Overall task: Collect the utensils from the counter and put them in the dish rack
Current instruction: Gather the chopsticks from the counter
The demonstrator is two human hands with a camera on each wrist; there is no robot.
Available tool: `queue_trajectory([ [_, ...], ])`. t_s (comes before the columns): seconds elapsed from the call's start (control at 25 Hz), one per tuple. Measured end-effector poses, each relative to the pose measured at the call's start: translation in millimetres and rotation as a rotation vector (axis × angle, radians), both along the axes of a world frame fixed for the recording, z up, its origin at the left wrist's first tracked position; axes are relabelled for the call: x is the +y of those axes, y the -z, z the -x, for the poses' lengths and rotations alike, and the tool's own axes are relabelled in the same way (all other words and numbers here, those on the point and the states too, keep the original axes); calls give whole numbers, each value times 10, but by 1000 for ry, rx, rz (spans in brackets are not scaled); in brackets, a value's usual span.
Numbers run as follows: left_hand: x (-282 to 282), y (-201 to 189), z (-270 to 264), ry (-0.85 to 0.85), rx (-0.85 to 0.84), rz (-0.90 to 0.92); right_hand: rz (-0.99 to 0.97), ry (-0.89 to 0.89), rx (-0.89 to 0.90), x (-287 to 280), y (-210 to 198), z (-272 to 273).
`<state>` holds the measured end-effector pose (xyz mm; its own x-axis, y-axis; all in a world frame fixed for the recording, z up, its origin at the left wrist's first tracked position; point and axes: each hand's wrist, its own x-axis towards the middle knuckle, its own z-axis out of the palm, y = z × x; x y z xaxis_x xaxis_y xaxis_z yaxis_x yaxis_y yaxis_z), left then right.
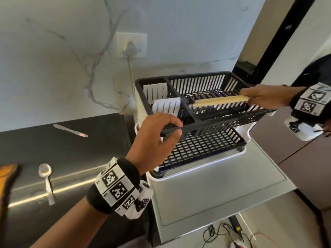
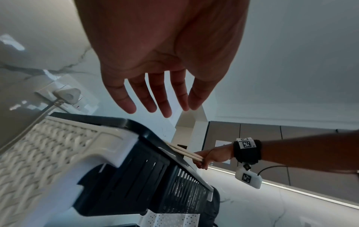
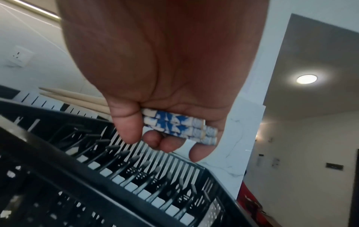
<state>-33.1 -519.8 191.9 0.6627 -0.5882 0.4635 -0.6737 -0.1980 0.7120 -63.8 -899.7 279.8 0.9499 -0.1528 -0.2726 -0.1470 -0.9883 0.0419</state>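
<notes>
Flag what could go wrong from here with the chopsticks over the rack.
1. The right hand holds the chopsticks flat over the dish rack; laid down that way they might slip through its slotted floor.
2. The left hand looks open in the wrist view, so the rack may shift.
3. The spoon and knife remain on the counter.

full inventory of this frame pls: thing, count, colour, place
chopsticks: a bundle, count unclear, pale wood with blue-and-white ends, held level over the rack's upper tier
dish rack: 1, black, two tiers, on a white drain tray on the counter
cutlery dividers: 2, white, in the rack's left compartment
knife: 1, silver, lying on the counter left of the rack
spoon: 1, silver, lying on the counter, near left
counter: 1, dark
wall socket with plug: 1, white, on the marble wall
left hand: fingers loosely curled, empty, at the rack's front left corner
right hand: grips the chopsticks
</notes>
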Motion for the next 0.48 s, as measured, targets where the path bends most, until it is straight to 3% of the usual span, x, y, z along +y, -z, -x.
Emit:
queue_trajectory([
  [0.16, -427, 41, -48, -83, -114, -128, 62, -59, 166, -309, 141, -199],
  [0.48, -731, 123, -47, -231, -118, -314, 92, -248, 460, -206, 421, -562],
])
